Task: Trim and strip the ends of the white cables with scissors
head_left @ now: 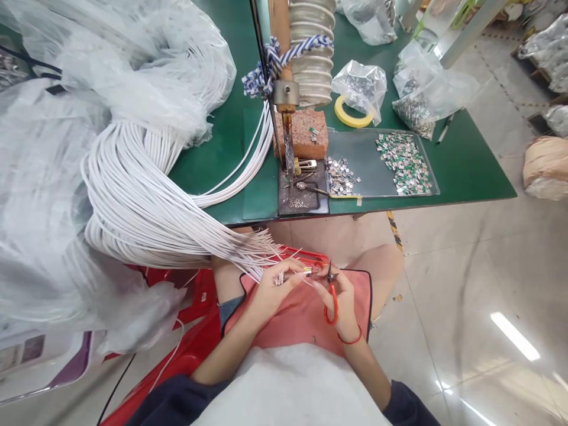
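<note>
Green tabletop (470,163) carries brick (302,142); cable bundle (146,201) crowds left grip (277,287), pinching a wire (307,272), while right grip (345,299) clasps scissors (334,305).

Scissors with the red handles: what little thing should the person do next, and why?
Perhaps tip the red-handled scissors slightly away from the left hand: the right hand holds them with blades pointing up, and both hands' fingertips are close together, near the white cables.
</note>
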`<action>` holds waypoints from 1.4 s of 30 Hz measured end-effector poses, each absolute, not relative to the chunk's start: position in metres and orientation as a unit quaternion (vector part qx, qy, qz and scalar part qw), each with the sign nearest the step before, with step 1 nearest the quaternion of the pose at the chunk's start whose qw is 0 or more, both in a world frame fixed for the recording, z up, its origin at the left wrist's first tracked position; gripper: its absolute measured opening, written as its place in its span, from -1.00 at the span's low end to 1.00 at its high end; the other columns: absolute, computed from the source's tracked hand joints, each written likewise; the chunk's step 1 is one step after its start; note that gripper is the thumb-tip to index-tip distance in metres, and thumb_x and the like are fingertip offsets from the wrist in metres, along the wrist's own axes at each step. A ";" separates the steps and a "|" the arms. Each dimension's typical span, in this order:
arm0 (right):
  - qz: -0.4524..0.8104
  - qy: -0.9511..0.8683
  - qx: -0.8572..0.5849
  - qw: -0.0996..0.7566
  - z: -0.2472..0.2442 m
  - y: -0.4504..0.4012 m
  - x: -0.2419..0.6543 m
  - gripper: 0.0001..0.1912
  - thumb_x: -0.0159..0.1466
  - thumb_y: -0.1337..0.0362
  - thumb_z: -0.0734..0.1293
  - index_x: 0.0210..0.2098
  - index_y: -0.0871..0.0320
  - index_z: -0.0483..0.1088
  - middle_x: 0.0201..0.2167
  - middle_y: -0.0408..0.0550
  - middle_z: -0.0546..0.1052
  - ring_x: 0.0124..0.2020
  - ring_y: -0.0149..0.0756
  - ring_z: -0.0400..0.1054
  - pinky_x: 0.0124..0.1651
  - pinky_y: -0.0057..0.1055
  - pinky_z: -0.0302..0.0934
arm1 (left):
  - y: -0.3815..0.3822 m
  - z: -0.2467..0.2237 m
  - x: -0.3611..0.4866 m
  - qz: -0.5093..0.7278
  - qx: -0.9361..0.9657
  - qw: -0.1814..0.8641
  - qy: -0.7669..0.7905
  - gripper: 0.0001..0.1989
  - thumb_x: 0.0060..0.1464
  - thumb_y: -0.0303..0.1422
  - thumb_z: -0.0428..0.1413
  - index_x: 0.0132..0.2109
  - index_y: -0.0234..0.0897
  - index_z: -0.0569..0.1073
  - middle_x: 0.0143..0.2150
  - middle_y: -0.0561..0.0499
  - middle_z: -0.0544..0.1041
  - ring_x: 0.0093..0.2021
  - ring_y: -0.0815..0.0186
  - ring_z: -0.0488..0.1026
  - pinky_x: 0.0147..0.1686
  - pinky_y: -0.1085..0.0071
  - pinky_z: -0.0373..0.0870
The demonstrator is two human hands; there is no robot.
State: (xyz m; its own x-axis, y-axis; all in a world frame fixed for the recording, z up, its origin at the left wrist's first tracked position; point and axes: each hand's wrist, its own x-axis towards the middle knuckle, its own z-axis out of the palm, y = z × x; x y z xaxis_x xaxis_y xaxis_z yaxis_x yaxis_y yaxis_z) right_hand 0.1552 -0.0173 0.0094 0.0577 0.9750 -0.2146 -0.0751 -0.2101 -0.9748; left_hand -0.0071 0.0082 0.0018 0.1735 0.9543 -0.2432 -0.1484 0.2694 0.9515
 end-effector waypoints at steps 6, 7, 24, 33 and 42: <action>0.604 -0.406 -0.533 0.431 0.011 -0.020 0.157 -0.85 0.25 0.19 0.35 -0.30 0.16 0.40 -0.58 -0.21 0.37 -0.58 -0.42 0.23 -0.46 -0.45 0.21 | 0.007 -0.001 -0.008 0.434 0.430 0.630 0.480 -0.86 0.07 -0.30 0.20 -0.35 -0.29 0.52 -0.29 -0.02 0.53 -0.22 0.28 0.45 -0.18 0.42 0.35; 0.613 -0.405 -0.529 0.425 0.010 -0.021 0.157 -0.83 0.25 0.18 0.35 -0.29 0.17 0.40 -0.60 -0.22 0.35 -0.61 -0.44 0.20 -0.51 -0.47 0.17 | 0.007 -0.002 -0.008 0.435 0.429 0.629 0.481 -0.86 0.07 -0.30 0.20 -0.36 -0.29 0.52 -0.29 -0.02 0.53 -0.23 0.28 0.45 -0.18 0.42 0.35; 0.610 -0.442 -0.531 0.388 0.007 -0.020 0.154 -0.80 0.21 0.15 0.36 -0.38 0.17 0.37 -0.59 -0.23 0.31 -0.64 -0.50 0.10 -0.60 -0.54 0.06 | 0.007 0.005 -0.005 0.426 0.442 0.627 0.480 -0.87 0.02 -0.36 0.21 -0.44 -0.32 0.50 -0.32 -0.08 0.58 -0.29 0.27 0.50 -0.26 0.41 0.38; 0.612 -0.445 -0.536 0.375 0.005 -0.020 0.155 -0.83 0.21 0.19 0.36 -0.40 0.17 0.37 -0.59 -0.23 0.32 -0.64 -0.50 0.08 -0.60 -0.53 0.03 | 0.006 0.007 -0.005 0.425 0.434 0.627 0.488 -0.88 0.01 -0.37 0.21 -0.45 -0.31 0.49 -0.33 -0.07 0.58 -0.30 0.27 0.50 -0.26 0.41 0.38; 0.601 -0.469 -0.531 0.371 0.008 -0.014 0.157 -0.87 0.18 0.24 0.38 -0.35 0.18 0.40 -0.50 -0.16 0.41 -0.51 -0.42 0.22 -0.45 -0.50 0.17 | 0.007 0.009 -0.003 0.422 0.453 0.617 0.486 -0.89 0.03 -0.40 0.18 -0.44 -0.30 0.51 -0.33 -0.06 0.58 -0.29 0.28 0.50 -0.25 0.42 0.38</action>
